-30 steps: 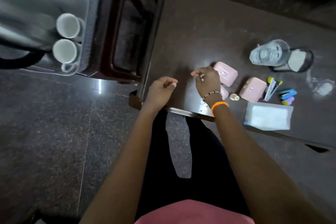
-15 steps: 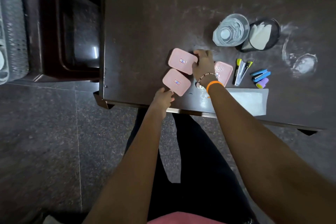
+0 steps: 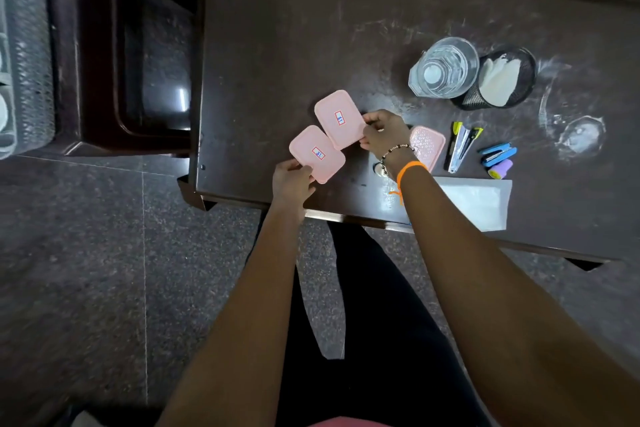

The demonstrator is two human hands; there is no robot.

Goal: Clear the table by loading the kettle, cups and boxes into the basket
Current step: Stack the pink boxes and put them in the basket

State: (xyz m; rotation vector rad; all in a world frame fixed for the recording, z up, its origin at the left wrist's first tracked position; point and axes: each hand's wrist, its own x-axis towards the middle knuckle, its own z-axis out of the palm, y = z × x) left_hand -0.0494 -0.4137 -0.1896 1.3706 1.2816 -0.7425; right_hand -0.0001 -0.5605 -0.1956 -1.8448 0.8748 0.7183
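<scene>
Two pink boxes with small labels are held above the dark table [image 3: 311, 28]. My left hand [image 3: 292, 180] grips the nearer pink box [image 3: 317, 153] by its near corner. My right hand [image 3: 384, 132] grips the farther pink box [image 3: 339, 118] at its right edge. The two boxes overlap slightly. A third pink box [image 3: 427, 146] with a bumpy top lies on the table just right of my right wrist. The grey mesh basket [image 3: 33, 55] shows at the far left edge, on a dark stool; white cups inside it are barely visible.
On the table's right part stand a clear glass jar [image 3: 445, 68] and a black mesh cup [image 3: 502, 80] with white paper. A stapler [image 3: 462, 146], blue and purple small items [image 3: 498, 158], a white sheet [image 3: 474, 201] and an upturned glass [image 3: 578, 135] lie nearby. A dark wooden stool [image 3: 114, 55] stands left.
A second ago both hands were empty near the table edge. They have since taken one pink box each, and both boxes now sit slightly higher and tilted. The view swung right, off the basket.
</scene>
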